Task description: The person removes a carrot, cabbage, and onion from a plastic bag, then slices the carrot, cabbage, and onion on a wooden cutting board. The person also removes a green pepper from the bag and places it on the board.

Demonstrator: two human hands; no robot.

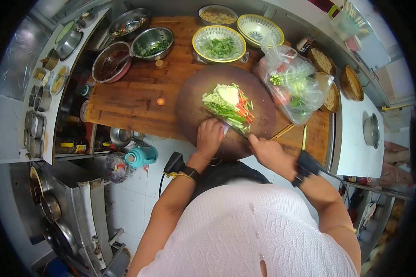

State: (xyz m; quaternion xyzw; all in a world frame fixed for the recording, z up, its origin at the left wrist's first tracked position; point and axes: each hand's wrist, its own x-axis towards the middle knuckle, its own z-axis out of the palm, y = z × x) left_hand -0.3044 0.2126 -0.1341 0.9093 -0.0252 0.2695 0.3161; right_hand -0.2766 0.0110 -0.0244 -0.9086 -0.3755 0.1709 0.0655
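Note:
My right hand (pixel 273 156) is wrapped round the handle of a kitchen knife, whose dark blade (pixel 234 129) slants up and left across the round wooden chopping board (pixel 194 99). Beside the blade, my left hand (pixel 210 137) rests on the board's near part with its fingers curled together. A small pale pinkish piece (pixel 225 129) shows at its fingertips; I cannot make out what it is. Just beyond the blade lies a heap of cut vegetables (pixel 227 97), with pale shreds on top, green strips below and orange-red strips (pixel 243 107) on the right.
A clear plastic bag of vegetables (pixel 293 83) sits right of the board, near chopsticks (pixel 282 131). Behind are a yellow-rimmed bowl (pixel 198 41) with chopped greens and a metal bowl (pixel 167 41). A carrot slice (pixel 161 101) lies left on the wooden table (pixel 129 111).

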